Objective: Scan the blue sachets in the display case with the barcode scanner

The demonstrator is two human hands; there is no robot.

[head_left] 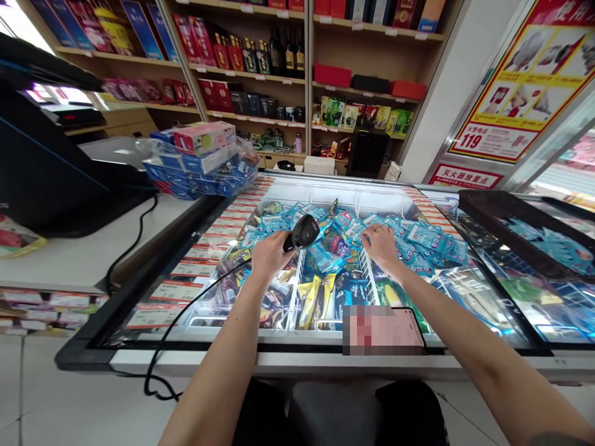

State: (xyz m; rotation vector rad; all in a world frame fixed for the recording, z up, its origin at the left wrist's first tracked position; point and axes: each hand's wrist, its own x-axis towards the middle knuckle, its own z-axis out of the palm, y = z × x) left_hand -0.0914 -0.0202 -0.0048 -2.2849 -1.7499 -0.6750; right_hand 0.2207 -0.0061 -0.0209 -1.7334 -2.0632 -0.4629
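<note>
My left hand (269,255) is wrapped round the handle of a black barcode scanner (304,232), its head tilted up and to the right. The scanner's black cable (204,288) runs down to the left across the glass. Many small light-blue packets (425,235) lie spread over the glass top of a chest freezer (153,303). Among them rests my right hand (381,248), with a ring on one finger. Its fingers are curled down at the packets, and what they pinch, if anything, is hidden. Nearer me, a phone (409,328) lies on the glass, its screen partly blurred out.
Under the glass, wire dividers separate wrapped ice creams (316,300). At left stand a black checkout machine (41,148) and a plastic-wrapped stack of boxes (199,158). A dark tray (525,229) holding more blue packets sits at right. Stocked shelves (260,74) line the back wall.
</note>
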